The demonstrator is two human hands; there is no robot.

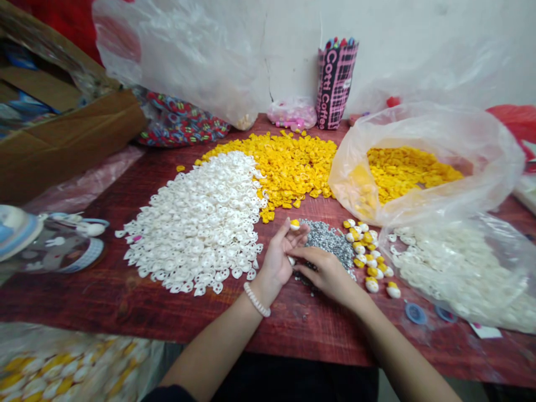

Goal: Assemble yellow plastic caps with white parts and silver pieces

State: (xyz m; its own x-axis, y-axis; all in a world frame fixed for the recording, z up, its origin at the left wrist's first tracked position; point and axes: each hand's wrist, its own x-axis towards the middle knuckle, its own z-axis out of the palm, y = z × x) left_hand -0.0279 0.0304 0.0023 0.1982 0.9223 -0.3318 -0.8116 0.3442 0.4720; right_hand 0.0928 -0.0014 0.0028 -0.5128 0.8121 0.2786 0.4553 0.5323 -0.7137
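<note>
My left hand (280,255), with a beaded band at the wrist, is turned palm up and holds a small yellow-and-white piece (295,224) at its fingertips. My right hand (320,271) reaches across to the left palm, its fingers pinched at a small white piece (291,260) there. Just behind the hands lies a pile of small grey metallic parts (330,243). To the left spreads a big heap of white pieces (201,223), with a heap of yellow pieces (297,167) behind it. Several joined yellow-and-white pieces (372,285) lie right of the grey pile.
An open plastic bag (481,178) holds yellow pieces; another bag (473,273) holds white ones. A jar (58,245) lies at left beside a cardboard box (75,139). A Cotti Coffee bag (335,84) stands by the wall. Blue round discs (415,314) lie at right.
</note>
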